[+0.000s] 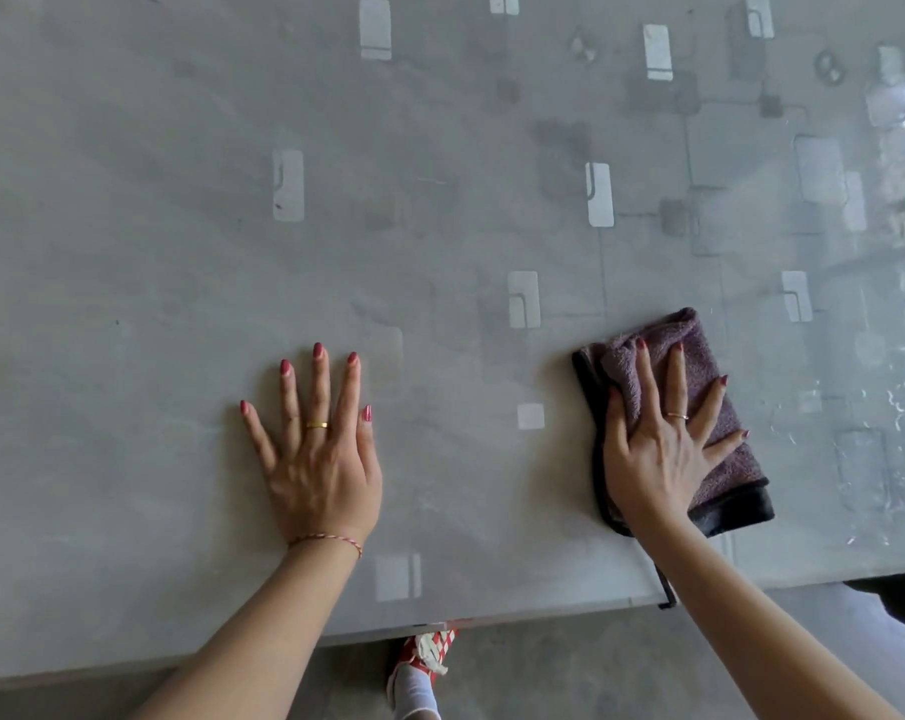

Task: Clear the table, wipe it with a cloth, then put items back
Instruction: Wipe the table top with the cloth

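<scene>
A grey table (170, 262) with a glossy patterned cover fills the view. A folded purple cloth with a black edge (720, 407) lies on it at the near right. My right hand (658, 449) presses flat on the cloth with its fingers spread and straight. My left hand (318, 459) rests palm down on the bare table surface to the left, fingers spread, holding nothing. Both hands are near the table's front edge.
The table's front edge (492, 618) runs across the bottom, with grey floor below it. My foot in a red-and-white shoe (424, 662) shows under the edge. A dark object (902, 600) sits at the lower right corner. Glare covers the table's far right.
</scene>
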